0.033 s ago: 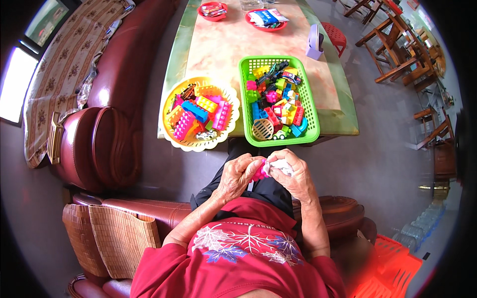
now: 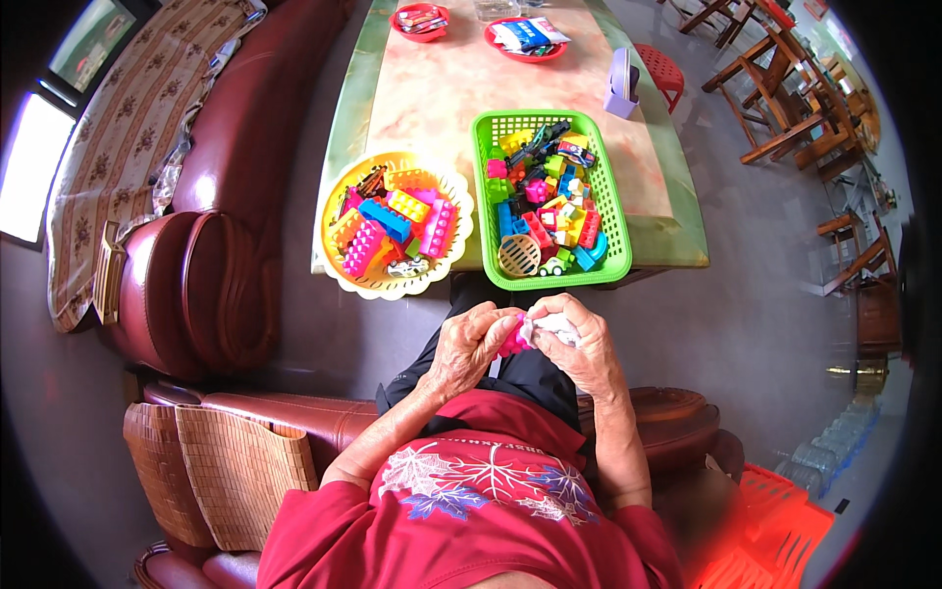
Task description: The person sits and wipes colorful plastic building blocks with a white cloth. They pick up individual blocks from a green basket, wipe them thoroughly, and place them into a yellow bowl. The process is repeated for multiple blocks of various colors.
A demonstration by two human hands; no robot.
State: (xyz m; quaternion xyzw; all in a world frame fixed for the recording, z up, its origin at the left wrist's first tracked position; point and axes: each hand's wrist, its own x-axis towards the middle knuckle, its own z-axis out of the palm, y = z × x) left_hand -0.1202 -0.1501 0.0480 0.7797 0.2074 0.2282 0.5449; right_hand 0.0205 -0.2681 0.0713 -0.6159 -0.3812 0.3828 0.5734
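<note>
Above my lap, my left hand is closed on a small pink toy block, partly hidden by the fingers. My right hand pinches a crumpled white cloth or tissue and presses it against the block's right side. Beyond my hands, at the table's near edge, a round yellow basket holds pink, blue, yellow and orange blocks and a small toy car. To its right, a green rectangular basket is filled with mixed blocks, toy cars and a round beige slotted piece.
The marble-patterned table also carries two red bowls, one at the far left and one holding packets, plus a lilac holder. Dark red sofas stand left and behind me. An orange plastic crate lies at lower right.
</note>
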